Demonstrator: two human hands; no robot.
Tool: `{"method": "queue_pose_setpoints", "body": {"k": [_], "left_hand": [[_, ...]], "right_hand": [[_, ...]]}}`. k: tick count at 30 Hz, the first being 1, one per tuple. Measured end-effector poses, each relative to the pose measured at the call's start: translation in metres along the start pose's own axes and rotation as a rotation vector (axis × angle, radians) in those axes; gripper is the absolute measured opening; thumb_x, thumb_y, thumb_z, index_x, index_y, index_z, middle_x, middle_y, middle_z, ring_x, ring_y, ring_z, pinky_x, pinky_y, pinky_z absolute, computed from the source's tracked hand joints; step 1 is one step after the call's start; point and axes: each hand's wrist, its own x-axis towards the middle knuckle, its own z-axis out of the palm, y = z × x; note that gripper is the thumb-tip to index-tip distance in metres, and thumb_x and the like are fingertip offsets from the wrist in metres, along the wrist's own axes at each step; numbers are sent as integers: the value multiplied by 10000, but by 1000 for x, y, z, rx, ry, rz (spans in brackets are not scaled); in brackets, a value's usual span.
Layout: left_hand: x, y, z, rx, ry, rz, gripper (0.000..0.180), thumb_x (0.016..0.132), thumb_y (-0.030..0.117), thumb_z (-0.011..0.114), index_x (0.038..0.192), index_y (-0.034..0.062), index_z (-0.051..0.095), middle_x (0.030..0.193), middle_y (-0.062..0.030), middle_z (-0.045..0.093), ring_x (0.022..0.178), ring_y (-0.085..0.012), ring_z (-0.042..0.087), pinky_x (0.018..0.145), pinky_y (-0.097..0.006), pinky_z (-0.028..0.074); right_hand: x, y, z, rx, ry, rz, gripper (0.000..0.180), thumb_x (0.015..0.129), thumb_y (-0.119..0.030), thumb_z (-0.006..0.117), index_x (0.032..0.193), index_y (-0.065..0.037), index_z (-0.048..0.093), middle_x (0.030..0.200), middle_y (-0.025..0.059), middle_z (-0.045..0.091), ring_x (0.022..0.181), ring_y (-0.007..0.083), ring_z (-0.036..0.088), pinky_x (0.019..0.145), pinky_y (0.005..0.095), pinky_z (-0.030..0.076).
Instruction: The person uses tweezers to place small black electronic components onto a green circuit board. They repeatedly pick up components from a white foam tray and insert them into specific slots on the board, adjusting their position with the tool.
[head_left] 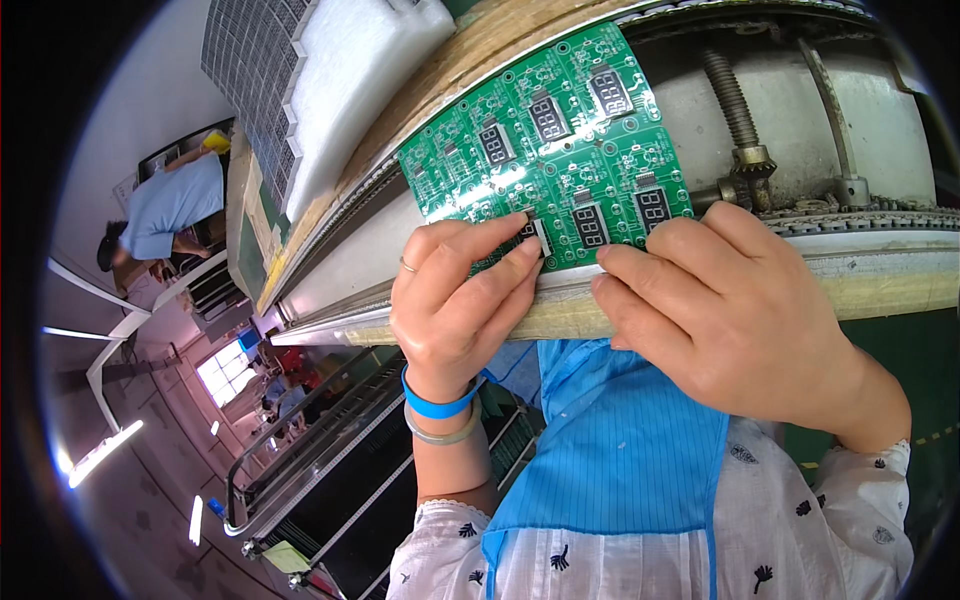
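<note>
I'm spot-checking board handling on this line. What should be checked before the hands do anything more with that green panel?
1. Left hand on the green circuit panel: ok, fingers on its near edge.
2. Right hand on the panel: ok, fingertips at the edge.
3. Panel resting flat on the conveyor rail: cannot tell.
4. Display modules seated: ok on those in view.
5. Blue wristband worn: ok.

Bright even light, glare on circuit board (548, 140), fisheye rim perhaps blurred
</note>
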Motion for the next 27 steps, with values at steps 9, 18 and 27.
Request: {"method": "queue_pose_setpoints", "body": {"k": [9, 18, 27], "left_hand": [[3, -7, -3, -16, -30, 61, 288, 638, 30, 855, 915, 53, 778, 1009, -88, 744, 840, -257, 646, 718, -353, 546], [-1, -2, 1, 16, 3, 23, 318, 624, 32, 848, 933, 69, 784, 1017, -77, 738, 841, -248, 634, 730, -351, 536], [3, -5, -3, -44, -21, 22, 305, 632, 16, 851, 925, 60, 781, 1005, -88, 741, 817, -251, 635, 717, -356, 534]], "right_hand": [[1, 0, 1, 19, 17, 15, 360, 763, -259, 758, 1035, -23, 737, 1118, 93, 715, 917, 224, 619, 768, 381, 489], [2, 0, 0, 4, 11, 14, 377, 748, -261, 762, 1038, -22, 733, 1117, 89, 712, 914, 227, 616, 763, 382, 487], [1, 1, 1, 12, 29, 7, 385, 736, -265, 763, 1032, -22, 731, 1116, 88, 710, 913, 227, 615, 756, 380, 483]]}}
